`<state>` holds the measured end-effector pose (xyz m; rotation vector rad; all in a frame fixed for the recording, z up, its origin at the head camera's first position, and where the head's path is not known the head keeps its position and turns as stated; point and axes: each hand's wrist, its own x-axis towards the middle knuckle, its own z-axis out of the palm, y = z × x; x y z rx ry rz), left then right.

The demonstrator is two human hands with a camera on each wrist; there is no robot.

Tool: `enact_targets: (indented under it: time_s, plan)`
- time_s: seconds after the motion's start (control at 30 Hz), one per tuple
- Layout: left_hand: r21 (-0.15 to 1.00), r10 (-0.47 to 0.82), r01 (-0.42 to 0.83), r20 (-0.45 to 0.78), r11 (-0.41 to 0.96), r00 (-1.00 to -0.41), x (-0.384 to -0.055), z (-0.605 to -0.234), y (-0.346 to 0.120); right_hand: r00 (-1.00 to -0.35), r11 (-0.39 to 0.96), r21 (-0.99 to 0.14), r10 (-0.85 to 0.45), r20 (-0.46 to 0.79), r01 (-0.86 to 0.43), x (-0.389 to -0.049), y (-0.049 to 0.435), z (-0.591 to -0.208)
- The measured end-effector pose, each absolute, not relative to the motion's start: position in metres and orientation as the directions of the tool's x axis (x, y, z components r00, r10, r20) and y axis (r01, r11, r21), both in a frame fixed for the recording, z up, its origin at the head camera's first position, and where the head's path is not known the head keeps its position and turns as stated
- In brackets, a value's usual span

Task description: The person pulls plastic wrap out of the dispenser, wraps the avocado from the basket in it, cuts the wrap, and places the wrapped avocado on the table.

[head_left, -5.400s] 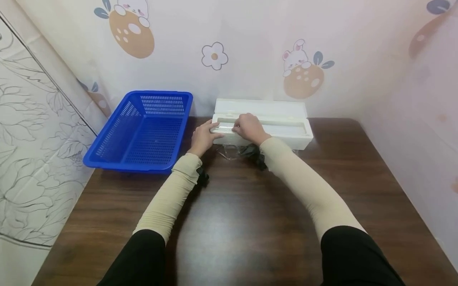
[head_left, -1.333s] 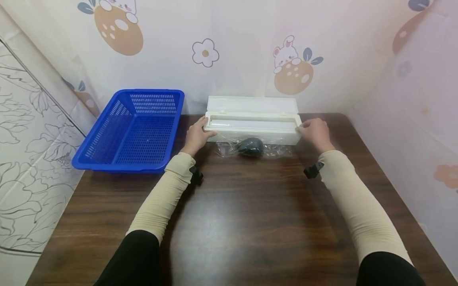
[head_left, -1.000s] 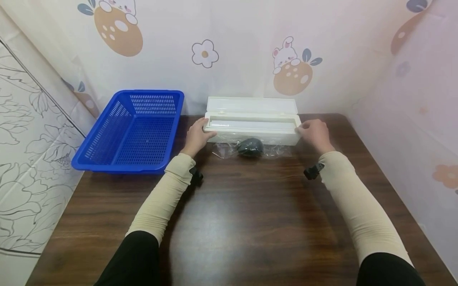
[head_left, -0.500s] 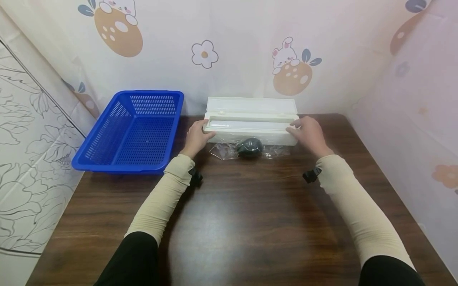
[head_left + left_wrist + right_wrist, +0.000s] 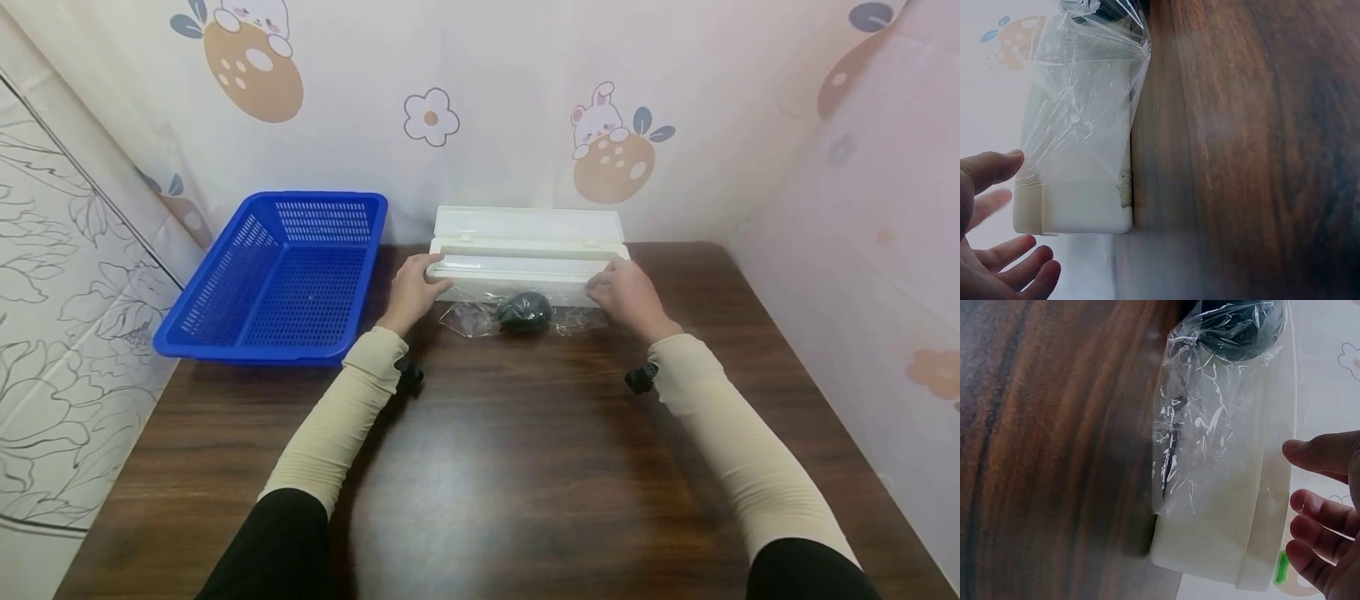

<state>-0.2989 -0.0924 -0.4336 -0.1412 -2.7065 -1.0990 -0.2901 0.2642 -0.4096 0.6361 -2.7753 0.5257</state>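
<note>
A long white cling film dispenser (image 5: pixel 491 287) stands at the back of the table with its lid raised. Clear film (image 5: pixel 1210 425) hangs down its front, wrapped around a dark egg-shaped object (image 5: pixel 525 312) just before it. My left hand (image 5: pixel 410 293) touches the dispenser's left end, thumb at the front and fingers around the corner. In the left wrist view its fingers (image 5: pixel 1022 269) are loosely spread. My right hand (image 5: pixel 628 293) rests along the upper front edge near the right end. The right wrist view shows its thumb and bent fingers apart, tips at that edge.
A blue plastic basket (image 5: pixel 345 337) stands left of the dispenser. A patterned curtain (image 5: pixel 510 100) hangs right behind both. The brown wooden table (image 5: pixel 510 467) stretches out in front. In the right wrist view a small green piece (image 5: pixel 1282 567) shows at the dispenser's edge.
My right hand has moved from the dispenser's right end a little left along its front edge; some seconds ago it was at the left part. My left hand stays put.
</note>
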Motion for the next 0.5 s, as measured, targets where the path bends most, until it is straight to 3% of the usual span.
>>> enact_targets:
  time_s: [0.33, 0.5]
  plan:
    - [0.58, 0.177, 0.402, 0.406, 0.708, -0.897, -0.287, -0.435, -0.094, -0.89, 0.867, -0.228, -0.396, 0.226, -0.444, -0.285, 0.269, -0.416]
    - [0.525, 0.28, 0.453, 0.377, 0.721, -0.883, -0.284, -0.438, -0.097, -0.874, 0.866, -0.161, -0.439, 0.207, -0.473, -0.287, 0.27, -0.421]
